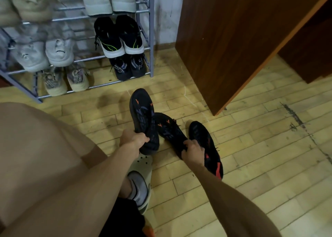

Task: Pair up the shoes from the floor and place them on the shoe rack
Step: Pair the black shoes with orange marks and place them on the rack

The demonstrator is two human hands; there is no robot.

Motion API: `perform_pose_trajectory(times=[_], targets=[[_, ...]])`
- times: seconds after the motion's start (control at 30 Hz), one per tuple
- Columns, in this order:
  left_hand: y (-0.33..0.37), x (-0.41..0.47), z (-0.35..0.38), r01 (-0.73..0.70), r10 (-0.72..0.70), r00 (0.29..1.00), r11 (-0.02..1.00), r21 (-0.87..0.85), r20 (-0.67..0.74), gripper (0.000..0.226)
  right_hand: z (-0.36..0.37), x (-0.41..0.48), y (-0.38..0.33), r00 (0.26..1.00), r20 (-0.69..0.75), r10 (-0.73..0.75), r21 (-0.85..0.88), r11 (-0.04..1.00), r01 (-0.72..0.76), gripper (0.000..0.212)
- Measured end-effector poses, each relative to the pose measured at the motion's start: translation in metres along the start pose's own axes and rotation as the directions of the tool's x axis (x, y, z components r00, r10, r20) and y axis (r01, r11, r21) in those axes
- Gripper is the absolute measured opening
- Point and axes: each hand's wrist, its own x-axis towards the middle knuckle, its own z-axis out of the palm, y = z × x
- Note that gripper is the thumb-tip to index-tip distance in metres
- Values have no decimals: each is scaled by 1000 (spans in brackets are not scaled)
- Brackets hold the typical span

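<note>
Left hand point(133, 139) gripping black shoe point(143, 118) heel, toe toward rack point(145, 12), right hand point(193, 151) clasping second shoe point(168, 129)

White lettering showed on the heel of the dark sneaker point(120, 69) on the bottom shelf of the shoe rack point(151, 39), and it looked like "SPORENS", though the blur left the spelling unsure. Its partner point(138, 66) beside it carried a small white mark that stayed too smeared to read. Further left on the same shelf, the beige sneaker point(77, 78) bore dark letters down its side that seemed to say "PRO", the opening characters lost. The two black shoes in the hands carried orange arrow marks and purple patterning, but no letters came through clearly.
</note>
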Motion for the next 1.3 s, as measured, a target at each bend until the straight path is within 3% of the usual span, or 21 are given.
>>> perform_pose_trajectory(times=[0.1, 0.17, 0.3, 0.47, 0.6, 0.73, 0.97, 1.03, 1.17, 1.3], targets=[[1, 4, -5, 47, -48, 999, 998, -31, -10, 40, -12, 22, 0, 973, 168, 161, 66, 983, -174, 60], [0, 6, -7, 73, -73, 997, 996, -51, 9, 38, -13, 33, 1, 931, 303, 205, 20, 975, -221, 71], [-2, 10, -11, 96, -95, 995, 995, -34, 34, 40, -2, 39, 0, 914, 328, 239, -110, 971, -214, 58], [0, 13, -13, 127, -122, 990, 990, -60, 74, 44, 9, 42, -3, 827, 482, 291, -117, 956, -268, 54], [1, 18, -9, 153, -144, 985, 985, -85, 98, 45, 9, 46, 1, 760, 574, 304, -20, 933, -359, 58], [-2, 23, -2, 160, -144, 980, 981, -108, 140, 42, 6, 46, 1, 718, 600, 353, 82, 865, -494, 50], [7, 14, 10, 109, -84, 986, 978, -179, 145, 32, -20, 36, -4, 603, 746, 283, 244, 726, -643, 28], [9, 7, 12, 70, -44, 988, 982, -176, 145, 30, -29, 32, -4, 623, 730, 280, 282, 708, -648, 29], [19, -9, 13, 51, -7, 980, 976, -212, 201, 40, -57, 32, -2, 756, 584, 294, 419, 689, -591, 21], [46, -20, -2, 50, 28, 954, 967, -250, 300, 36, -108, 48, -15, 841, 479, 251, 584, 624, -519, 34]])
